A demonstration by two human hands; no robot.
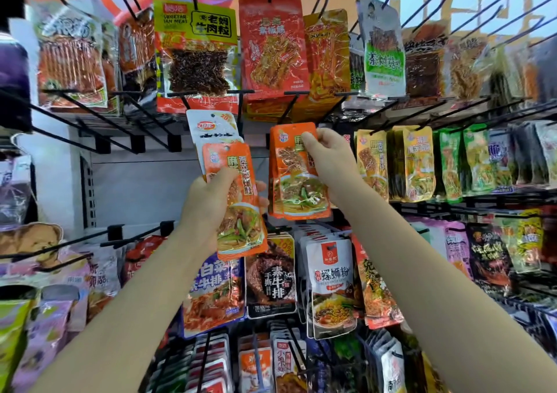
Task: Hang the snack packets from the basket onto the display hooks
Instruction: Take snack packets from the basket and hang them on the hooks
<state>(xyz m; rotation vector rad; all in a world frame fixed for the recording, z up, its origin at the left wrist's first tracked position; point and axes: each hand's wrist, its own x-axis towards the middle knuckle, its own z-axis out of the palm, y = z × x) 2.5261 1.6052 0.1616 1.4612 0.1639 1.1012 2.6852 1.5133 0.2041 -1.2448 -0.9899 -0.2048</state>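
An orange snack packet [238, 199] is being gripped by the left hand [208, 208]; at three o'clock, hanging orange packets [297, 178] are being pinched by the right hand [327, 157].

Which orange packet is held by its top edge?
The orange packet at centre, pinched at its top corner by the right hand. The other orange packet is gripped mid-body by the left hand, in front of a white packet.
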